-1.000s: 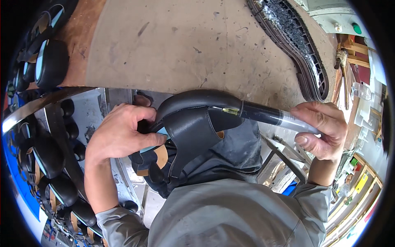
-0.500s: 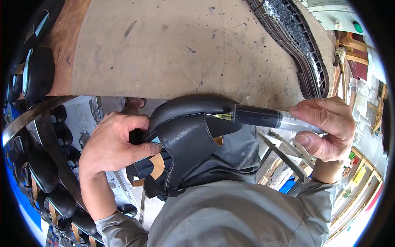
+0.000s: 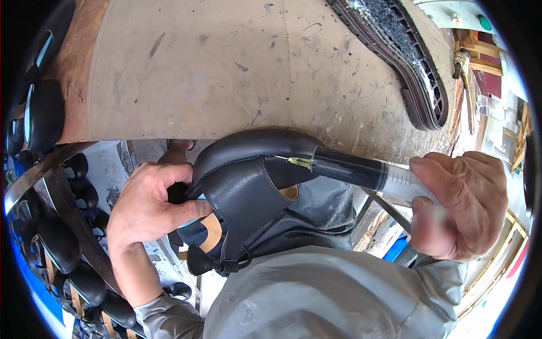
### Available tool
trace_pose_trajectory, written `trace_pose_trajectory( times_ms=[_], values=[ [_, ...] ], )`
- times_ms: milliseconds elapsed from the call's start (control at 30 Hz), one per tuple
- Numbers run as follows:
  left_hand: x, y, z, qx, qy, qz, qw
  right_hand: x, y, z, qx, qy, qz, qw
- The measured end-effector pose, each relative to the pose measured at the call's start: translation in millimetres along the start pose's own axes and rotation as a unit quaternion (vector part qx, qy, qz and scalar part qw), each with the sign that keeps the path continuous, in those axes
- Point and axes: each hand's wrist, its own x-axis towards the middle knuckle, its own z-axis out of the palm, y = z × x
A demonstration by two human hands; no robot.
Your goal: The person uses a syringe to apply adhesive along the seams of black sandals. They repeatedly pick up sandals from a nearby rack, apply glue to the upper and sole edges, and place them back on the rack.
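A black leather sandal [image 3: 240, 183] with a thick rounded sole rests on my lap against the table's front edge. My left hand [image 3: 149, 203] is closed around its left end, thumb on the inside and fingers at the sole; part of the fingers is hidden. My right hand [image 3: 460, 203] grips a syringe [image 3: 353, 168] filled with dark liquid, near its clear rear end. A yellow-green needle hub [image 3: 300, 162] sits at its front. The thin needle reaches the seam between the sole and the upper, beside the wide strap.
A table [image 3: 186, 73] with a stained tan cover spans the front. Several brown soles [image 3: 418, 104] are stacked at its far right. Black shoes [image 3: 45, 113] line a rack on the left. A hammer [image 3: 464, 73] and wooden frames stand at the right.
My right hand has shifted slightly right and down and turned, its thumb now toward the syringe's rear end. The needle has moved left along the seam, and the sandal slightly left.
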Motion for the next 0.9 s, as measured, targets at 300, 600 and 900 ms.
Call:
trace_pose_trajectory(
  times_ms=[300,600,900],
  values=[
    [0,-5,11,-0.071,-0.002,0.000,0.997,-16,0,-2,-0.025,-0.008,0.005,1.000],
    [-2,-14,28,-0.171,-0.026,0.004,0.985,-36,2,3,-0.029,0.011,0.031,0.999],
    [-4,-20,51,-0.242,-0.026,0.008,0.970,-54,3,7,-0.028,0.025,0.078,0.996]
  ],
)
